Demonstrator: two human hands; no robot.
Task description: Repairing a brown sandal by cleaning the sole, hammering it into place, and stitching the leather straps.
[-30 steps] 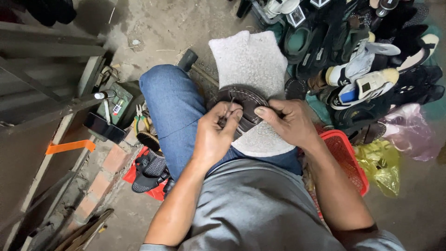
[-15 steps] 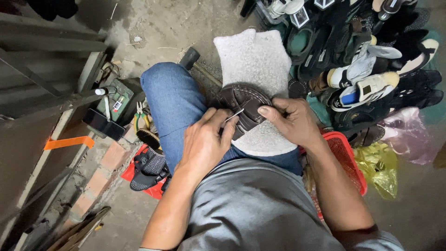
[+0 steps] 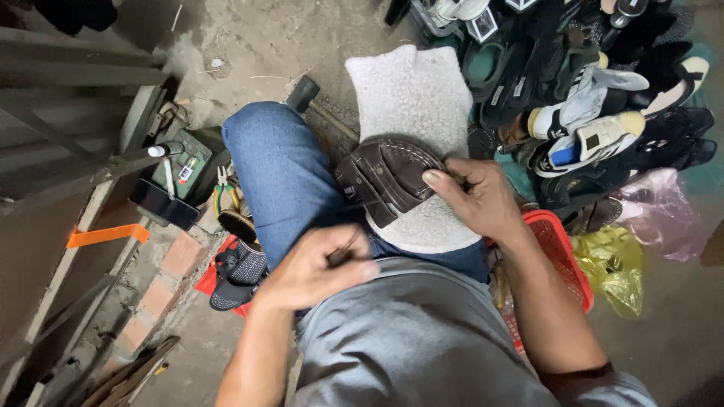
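Looking down from my head cam: I'm sitting with a brown leather sandal [image 3: 391,177] lying on a grey-white pad [image 3: 413,113] across my lap. My right hand [image 3: 477,197] is pressing down on the sandal's edge, thumb flat on the leather, fingers curled over it. My left hand [image 3: 313,270] is pulled back toward my belly, well apart from the sandal, fist closing around a thin dark tool that's too blurred to make out. A red basket [image 3: 562,252] is sitting just beside my right arm, and a pile of shoes [image 3: 596,128] is lying behind it.
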